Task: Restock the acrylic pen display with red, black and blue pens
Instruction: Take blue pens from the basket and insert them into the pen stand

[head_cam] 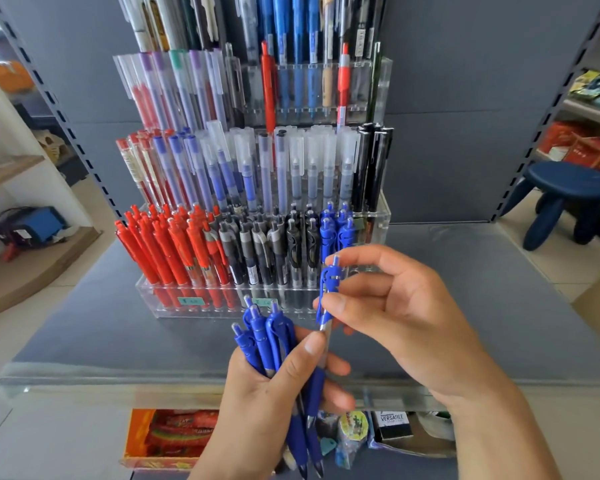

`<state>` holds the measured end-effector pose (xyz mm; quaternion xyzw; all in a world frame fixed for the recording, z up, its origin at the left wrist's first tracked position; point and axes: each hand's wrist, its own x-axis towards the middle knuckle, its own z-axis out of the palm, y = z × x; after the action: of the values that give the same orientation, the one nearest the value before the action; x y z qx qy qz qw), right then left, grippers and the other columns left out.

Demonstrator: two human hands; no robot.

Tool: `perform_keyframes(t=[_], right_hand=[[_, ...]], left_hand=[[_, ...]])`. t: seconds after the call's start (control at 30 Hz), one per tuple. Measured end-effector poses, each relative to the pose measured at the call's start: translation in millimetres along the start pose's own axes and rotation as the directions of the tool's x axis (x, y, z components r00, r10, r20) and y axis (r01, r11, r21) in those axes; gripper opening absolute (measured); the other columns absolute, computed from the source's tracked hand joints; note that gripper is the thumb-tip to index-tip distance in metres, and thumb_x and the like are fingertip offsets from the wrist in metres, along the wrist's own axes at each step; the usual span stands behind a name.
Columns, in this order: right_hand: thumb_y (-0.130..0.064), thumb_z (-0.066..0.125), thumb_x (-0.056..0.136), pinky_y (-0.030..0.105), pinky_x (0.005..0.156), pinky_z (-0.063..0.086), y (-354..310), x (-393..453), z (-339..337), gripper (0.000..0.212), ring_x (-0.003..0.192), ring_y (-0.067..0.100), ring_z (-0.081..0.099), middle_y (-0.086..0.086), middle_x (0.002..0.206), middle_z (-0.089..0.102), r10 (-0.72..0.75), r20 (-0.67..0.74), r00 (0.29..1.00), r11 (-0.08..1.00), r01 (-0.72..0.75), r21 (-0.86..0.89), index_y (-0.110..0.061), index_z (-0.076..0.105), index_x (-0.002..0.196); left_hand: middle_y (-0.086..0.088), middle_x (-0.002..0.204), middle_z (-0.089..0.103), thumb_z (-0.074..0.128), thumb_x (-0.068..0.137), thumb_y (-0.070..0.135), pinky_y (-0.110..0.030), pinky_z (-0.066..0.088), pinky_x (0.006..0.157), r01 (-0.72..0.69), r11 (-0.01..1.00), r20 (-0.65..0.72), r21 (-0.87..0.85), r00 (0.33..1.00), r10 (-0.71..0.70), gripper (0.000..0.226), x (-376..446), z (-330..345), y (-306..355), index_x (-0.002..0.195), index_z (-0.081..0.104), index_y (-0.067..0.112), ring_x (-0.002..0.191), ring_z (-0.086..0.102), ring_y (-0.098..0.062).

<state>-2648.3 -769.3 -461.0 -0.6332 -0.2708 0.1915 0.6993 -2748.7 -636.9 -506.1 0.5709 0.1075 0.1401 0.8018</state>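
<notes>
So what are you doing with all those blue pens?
A person is filling up the clear acrylic pen display on the grey shelf. The left hand grips a bunch of blue click pens. The right hand pinches one single blue click pen, held upright just in front of the display. The bottom row already holds many red click pens and black click pens, plus a few blue ones at its right end.

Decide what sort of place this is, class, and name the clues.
Probably a stationery shop: a tiered acrylic pen display stocked by colour, handwritten price labels on its front, slotted shelf uprights, and packaged goods on nearby shelves.
</notes>
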Motion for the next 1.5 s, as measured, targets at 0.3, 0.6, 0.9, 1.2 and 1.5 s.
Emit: perform_keyframes(t=[0.3,0.6,0.9,1.2,1.5], right_hand=[[-0.022,0.075,0.076,0.022,0.061,0.052,-32.4,19.2,-0.3,0.037,0.073,0.022,0.076,0.01,0.086,0.079,-0.175,-0.03,0.984,0.984,0.174,-0.027,-0.018,0.068,0.112],[-0.009,0.068,0.095,0.025,0.064,0.055,-31.3,19.7,-23.1,0.033,0.08,0.02,0.074,0.005,0.092,0.075,-0.473,-0.18,0.862,0.871,0.427,-0.243,-0.029,0.064,0.121],[-0.005,0.065,0.097,0.034,0.074,0.062,-15.4,27.7,-34.5,0.032,0.083,0.019,0.074,0.008,0.095,0.072,-0.537,-0.314,0.783,0.83,0.424,-0.363,-0.028,0.062,0.12],[-0.008,0.066,0.098,0.034,0.073,0.064,-5.0,33.9,-28.7,0.03,0.094,0.02,0.073,0.006,0.097,0.073,-0.521,-0.329,0.788,0.835,0.392,-0.385,-0.025,0.065,0.123],[-0.011,0.065,0.099,0.033,0.076,0.064,1.9,39.2,-22.3,0.037,0.095,0.011,0.073,-0.009,0.099,0.073,-0.528,-0.329,0.783,0.813,0.355,-0.461,-0.028,0.065,0.131]], left_hand=[[-0.021,0.068,0.07,0.075,0.083,0.025,-0.038,0.058,0.049,-0.08,0.996,-0.156,-0.036,0.985,0.073,0.016,5.5,2.4,5.9,0.069,0.072,0.019,0.043,0.064,-0.03],[-0.017,0.059,0.061,0.067,0.079,0.026,-0.032,0.051,0.043,-0.124,0.992,-0.196,-0.007,0.973,0.12,0.017,6.3,-8.9,2.8,0.063,0.067,0.02,0.034,0.047,-0.022],[-0.014,0.059,0.059,0.072,0.082,0.026,-0.034,0.052,0.047,-0.09,0.996,-0.181,0.002,0.979,0.089,0.024,8.5,-12.0,-1.5,0.059,0.066,0.021,0.037,0.048,-0.021],[-0.013,0.057,0.058,0.067,0.078,0.024,-0.034,0.053,0.046,-0.086,0.996,-0.204,-0.022,0.976,0.08,0.016,8.7,-8.5,0.7,0.063,0.068,0.021,0.037,0.05,-0.021],[-0.014,0.058,0.059,0.066,0.081,0.021,-0.035,0.053,0.046,-0.094,0.996,-0.185,-0.01,0.979,0.09,0.019,7.9,-9.8,1.6,0.062,0.065,0.022,0.037,0.05,-0.021]])
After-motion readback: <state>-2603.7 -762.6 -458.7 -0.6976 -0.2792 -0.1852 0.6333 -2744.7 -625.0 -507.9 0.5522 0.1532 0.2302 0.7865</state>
